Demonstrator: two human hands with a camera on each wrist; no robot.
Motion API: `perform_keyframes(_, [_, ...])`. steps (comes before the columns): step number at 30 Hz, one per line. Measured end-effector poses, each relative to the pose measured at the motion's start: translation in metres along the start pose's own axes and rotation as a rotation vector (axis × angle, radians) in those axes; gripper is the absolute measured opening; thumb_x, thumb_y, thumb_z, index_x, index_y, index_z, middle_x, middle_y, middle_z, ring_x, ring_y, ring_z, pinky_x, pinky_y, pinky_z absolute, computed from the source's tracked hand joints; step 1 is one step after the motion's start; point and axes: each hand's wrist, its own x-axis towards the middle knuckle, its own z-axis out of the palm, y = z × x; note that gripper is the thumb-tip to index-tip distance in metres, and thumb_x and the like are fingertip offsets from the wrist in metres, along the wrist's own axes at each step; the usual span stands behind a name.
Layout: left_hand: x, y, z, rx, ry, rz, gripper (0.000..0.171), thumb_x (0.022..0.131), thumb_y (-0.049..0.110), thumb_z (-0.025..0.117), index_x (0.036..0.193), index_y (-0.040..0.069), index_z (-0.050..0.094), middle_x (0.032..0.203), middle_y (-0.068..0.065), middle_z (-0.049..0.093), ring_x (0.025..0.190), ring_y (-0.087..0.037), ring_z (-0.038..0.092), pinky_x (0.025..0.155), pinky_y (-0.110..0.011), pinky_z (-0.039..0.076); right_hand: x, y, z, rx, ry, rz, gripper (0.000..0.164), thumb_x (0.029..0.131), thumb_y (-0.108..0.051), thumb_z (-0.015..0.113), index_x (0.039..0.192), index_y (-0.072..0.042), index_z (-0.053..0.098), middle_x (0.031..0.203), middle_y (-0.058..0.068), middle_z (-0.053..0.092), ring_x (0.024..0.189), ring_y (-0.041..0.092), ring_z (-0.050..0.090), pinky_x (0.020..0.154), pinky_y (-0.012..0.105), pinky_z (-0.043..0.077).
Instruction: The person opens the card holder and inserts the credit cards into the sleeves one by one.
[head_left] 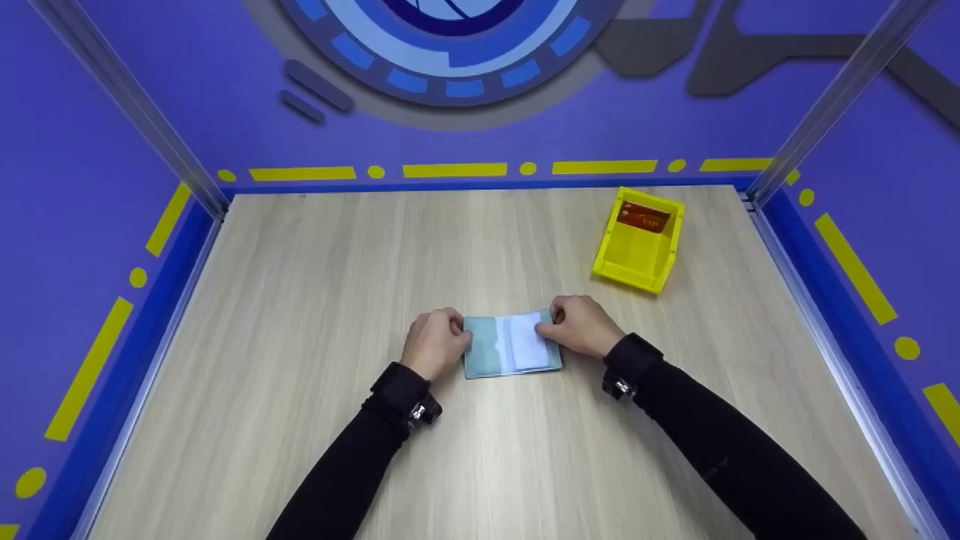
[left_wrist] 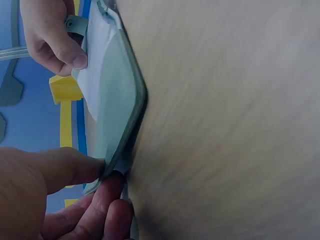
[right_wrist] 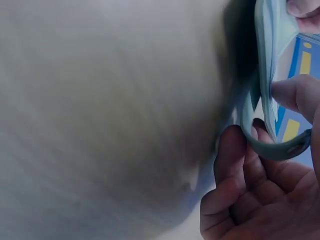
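Note:
A mint-green card holder [head_left: 484,352] lies spread open between the two hands, with pale plastic sleeves [head_left: 529,345] on its right half. Its left edge is pinched by the left hand [head_left: 436,343], thumb on top and fingers beneath, as the left wrist view shows. The right hand [head_left: 587,327] grips the right side, its thumb on the sleeves. A curved strap [right_wrist: 277,149] with what looks like a snap stud bends past the right hand's fingers in the right wrist view. The left wrist view shows the holder's green cover [left_wrist: 120,85] tilted up from the table.
A yellow bin [head_left: 634,259] stands at the back right of the wooden table [head_left: 337,262], holding a red card [head_left: 643,217] marked VIP. Blue-purple panels with yellow markings enclose the back and both sides.

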Motion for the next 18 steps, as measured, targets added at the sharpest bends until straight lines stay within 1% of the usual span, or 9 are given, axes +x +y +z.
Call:
perform_keyframes(3, [0.001,0.0,0.001,0.028,0.008,0.008,0.011,0.092,0.014,0.08,0.1,0.007,0.077,0.084,-0.001,0.074,0.077,-0.017,0.065,0.074,-0.033,0.051,0.0,0.001,0.001,-0.003,0.011,-0.003,0.029,0.093,-0.034,0.083,0.097,-0.011,0.065,0.085,0.002,0.059,0.081,0.02,0.056,0.073,0.033,0.042])
perform_keyframes(6, [0.001,0.0,0.001,0.06,0.018,0.017,0.013,0.09,0.015,0.08,0.101,0.007,0.077,0.083,-0.001,0.074,0.076,-0.018,0.066,0.074,-0.034,0.052,0.0,0.0,0.0,-0.004,0.01,-0.001,0.036,0.094,-0.035,0.085,0.11,-0.011,0.064,0.092,0.005,0.063,0.085,0.022,0.058,0.075,0.034,0.045])
perform_keyframes(9, [0.001,0.001,0.0,0.088,0.032,0.014,0.016,0.089,0.017,0.081,0.102,0.008,0.077,0.084,0.0,0.076,0.078,-0.02,0.069,0.076,-0.037,0.054,0.001,-0.003,-0.002,-0.031,0.003,-0.028,0.037,0.096,-0.033,0.086,0.12,-0.012,0.066,0.099,0.007,0.064,0.089,0.023,0.059,0.078,0.036,0.046])
perform_keyframes(14, [0.0,0.002,0.001,0.107,0.043,0.011,0.018,0.088,0.019,0.081,0.103,0.009,0.078,0.087,-0.001,0.078,0.082,-0.024,0.072,0.079,-0.041,0.056,0.003,-0.008,-0.003,-0.121,-0.006,-0.125,0.031,0.097,-0.026,0.083,0.123,-0.011,0.077,0.102,0.008,0.064,0.093,0.024,0.059,0.082,0.037,0.046])
perform_keyframes(18, [-0.001,0.003,0.001,0.118,0.037,0.011,0.019,0.089,0.02,0.081,0.105,0.009,0.079,0.088,-0.002,0.079,0.083,-0.025,0.073,0.08,-0.042,0.057,0.003,-0.012,-0.003,-0.167,-0.013,-0.171,0.028,0.097,-0.021,0.081,0.122,-0.008,0.081,0.103,0.009,0.068,0.093,0.023,0.06,0.085,0.037,0.05])
